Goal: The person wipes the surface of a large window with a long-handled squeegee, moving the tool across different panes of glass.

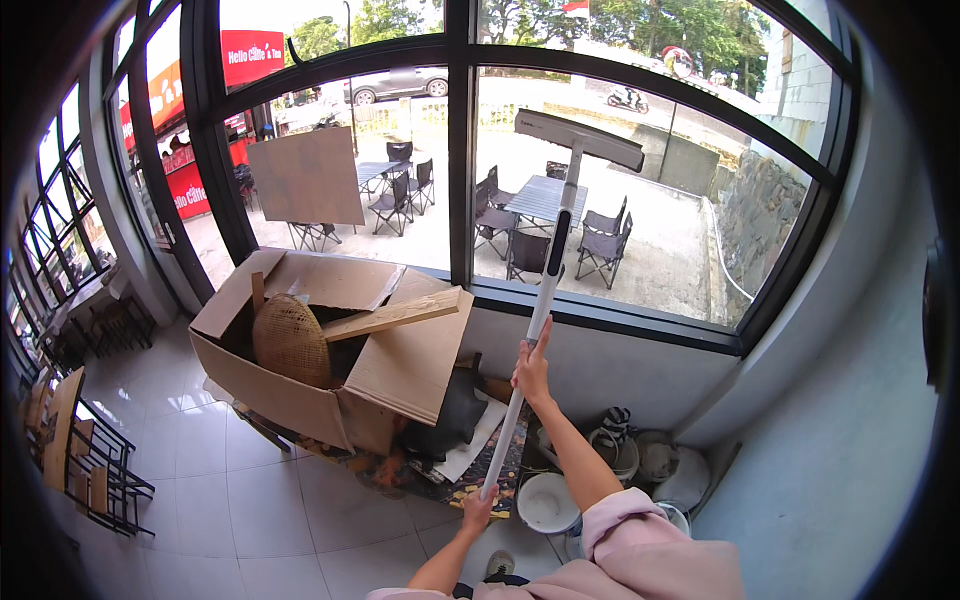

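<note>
A long-handled window squeegee (pixel 553 262) with a pale pole and a wide grey head (pixel 580 138) is raised in front of the right window pane (pixel 640 260). Whether the head touches the glass, I cannot tell. My right hand (pixel 532 370) is wrapped round the middle of the pole. Lower down, my left hand (pixel 478 508) grips the pole's bottom end. The pole leans up and slightly to the right.
To the left stands an open cardboard box (pixel 270 390) holding a woven basket (pixel 290 340) and a wooden plank (pixel 395 315). White buckets (pixel 549 503) crowd the floor below the window by the right wall (pixel 830 420). Wooden chairs (pixel 95 460) stand far left.
</note>
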{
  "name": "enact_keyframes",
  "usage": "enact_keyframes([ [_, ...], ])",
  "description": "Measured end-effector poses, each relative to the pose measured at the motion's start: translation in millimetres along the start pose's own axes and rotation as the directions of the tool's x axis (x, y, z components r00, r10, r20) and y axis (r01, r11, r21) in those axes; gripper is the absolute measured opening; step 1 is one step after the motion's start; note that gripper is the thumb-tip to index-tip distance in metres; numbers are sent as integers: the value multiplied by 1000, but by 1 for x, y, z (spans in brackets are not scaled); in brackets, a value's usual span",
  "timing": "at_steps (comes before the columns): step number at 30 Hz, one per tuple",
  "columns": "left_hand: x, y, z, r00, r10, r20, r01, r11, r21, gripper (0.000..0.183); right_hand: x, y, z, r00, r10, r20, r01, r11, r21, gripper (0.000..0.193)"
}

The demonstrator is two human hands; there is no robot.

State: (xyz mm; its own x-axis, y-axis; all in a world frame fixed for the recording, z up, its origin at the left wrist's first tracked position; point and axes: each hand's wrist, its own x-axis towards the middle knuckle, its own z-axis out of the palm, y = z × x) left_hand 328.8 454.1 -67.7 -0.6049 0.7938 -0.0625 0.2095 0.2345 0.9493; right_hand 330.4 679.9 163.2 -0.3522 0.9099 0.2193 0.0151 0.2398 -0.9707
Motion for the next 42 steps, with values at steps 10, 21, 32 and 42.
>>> enact_keyframes([
  [10, -22, -5, 8, 990, -143, -14, 142, 989, -28, 51, -16, 42, 6, 1000, 26, -13, -27, 993, -117, 68],
  [21, -43, -38, -10, 934, -340, 109, 339, 940, 26, 52, -44, 73, 28, 997, 69, -34, -75, 978, -195, 70],
  [32, -58, -11, -44, 976, -188, 108, 196, 979, -64, 50, -64, 19, 46, 998, -10, -60, 0, 985, -173, 68],
  [42, -2, 55, -39, 1000, 3, 14, 0, 975, -224, 41, 6, -39, 43, 998, -34, -61, 22, 981, -191, 67],
])
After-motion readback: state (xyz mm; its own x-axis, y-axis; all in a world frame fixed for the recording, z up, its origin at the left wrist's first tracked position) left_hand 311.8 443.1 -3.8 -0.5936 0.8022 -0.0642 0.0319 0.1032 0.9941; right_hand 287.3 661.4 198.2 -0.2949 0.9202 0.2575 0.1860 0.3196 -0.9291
